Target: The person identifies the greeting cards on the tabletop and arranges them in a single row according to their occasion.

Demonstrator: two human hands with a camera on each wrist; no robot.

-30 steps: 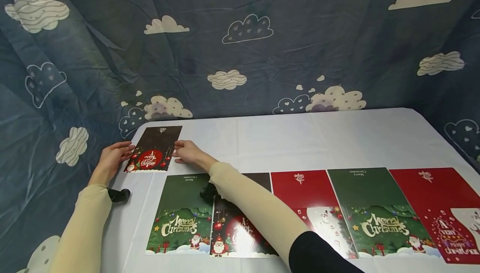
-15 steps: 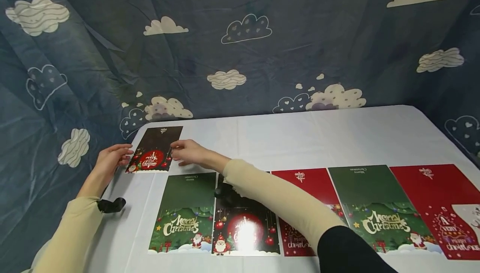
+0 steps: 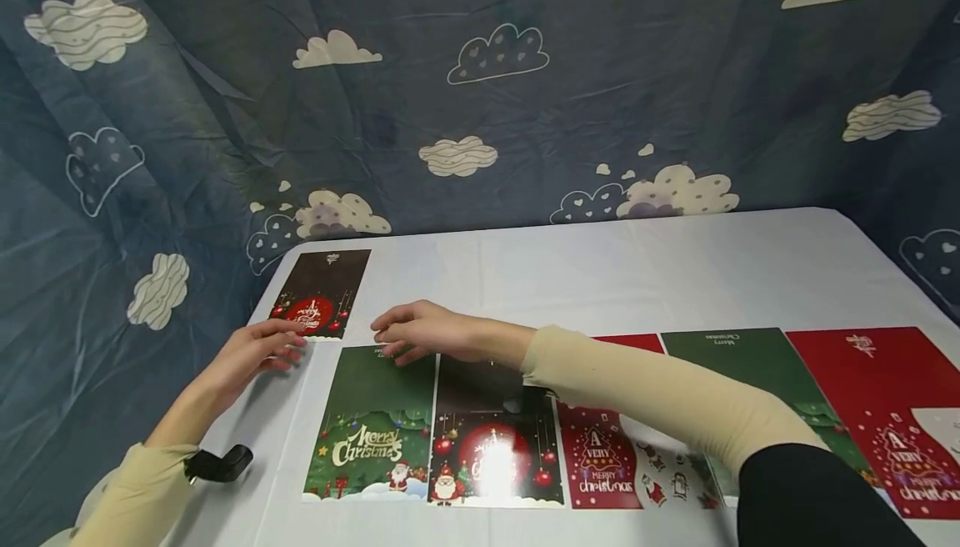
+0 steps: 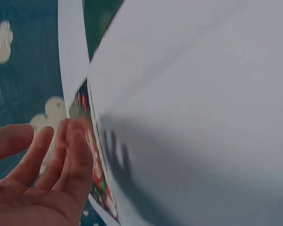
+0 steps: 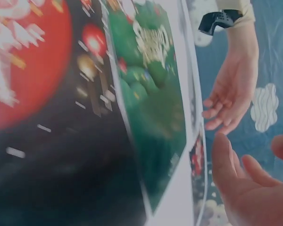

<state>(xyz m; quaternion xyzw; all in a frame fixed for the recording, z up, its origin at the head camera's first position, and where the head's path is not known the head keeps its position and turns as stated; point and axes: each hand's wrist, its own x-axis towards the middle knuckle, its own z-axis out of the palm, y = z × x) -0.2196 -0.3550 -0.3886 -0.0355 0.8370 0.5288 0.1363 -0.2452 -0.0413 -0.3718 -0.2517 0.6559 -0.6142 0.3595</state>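
Note:
A dark Christmas card (image 3: 321, 288) with a red circle lies flat at the table's far left. My left hand (image 3: 251, 357), fingers loosely extended, is just in front of it and covers its lower left corner; it holds nothing. Over the top edge of a green Merry Christmas card (image 3: 371, 430) hovers my right hand (image 3: 431, 330), its fingers relaxed and nothing in them. In the left wrist view the left hand (image 4: 47, 174) casts a shadow on the white cloth. The right wrist view has both the left hand (image 5: 233, 89) and part of the right hand (image 5: 254, 193).
The green card begins a front row: another dark card (image 3: 495, 439), a red card (image 3: 600, 464) partly under my right sleeve, a second green card (image 3: 738, 363) and a red card (image 3: 847, 372). A white cloth (image 3: 540, 280) covers the table. A cloud-patterned curtain (image 3: 375, 130) hangs behind.
Both hands have left the sides of the far-left dark card. My right hand moved right and nearer, over the green card; my left hand came nearer. The card stays in place.

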